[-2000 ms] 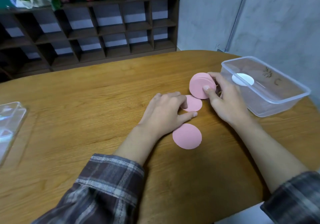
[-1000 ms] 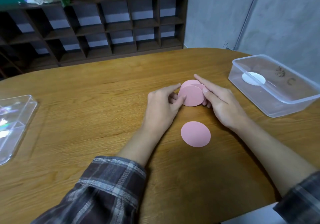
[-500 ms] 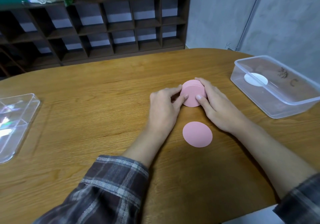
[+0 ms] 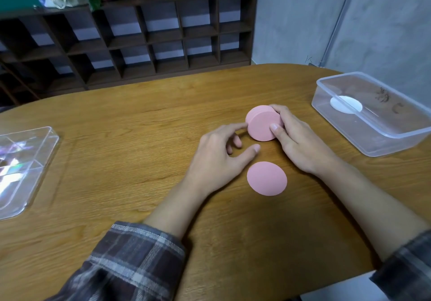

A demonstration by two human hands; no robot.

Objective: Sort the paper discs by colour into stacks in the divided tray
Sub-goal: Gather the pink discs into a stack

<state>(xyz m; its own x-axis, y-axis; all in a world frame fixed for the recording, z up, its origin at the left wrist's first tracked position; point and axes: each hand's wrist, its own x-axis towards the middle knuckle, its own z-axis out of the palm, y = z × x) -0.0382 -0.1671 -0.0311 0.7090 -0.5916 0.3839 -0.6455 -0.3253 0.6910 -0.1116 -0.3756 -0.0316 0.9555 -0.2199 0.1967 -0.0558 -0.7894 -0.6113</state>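
While the right hand [image 4: 300,144] pinches the pink stack [image 4: 260,126], the left hand [image 4: 217,158] has released, grip open.

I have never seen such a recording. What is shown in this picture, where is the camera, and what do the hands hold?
There is no machine here: a person works with two bare hands. The camera sits on the person's head and looks down at the wooden table. The right hand grips a stack of pink discs, tilted up on its edge. The left hand is relaxed beside it, with its forefinger at or near the stack. One single pink disc lies flat, nearer the person. At the left stands the clear divided tray; at the right is a clear plastic box with a white disc inside. A dark shelf stands behind.
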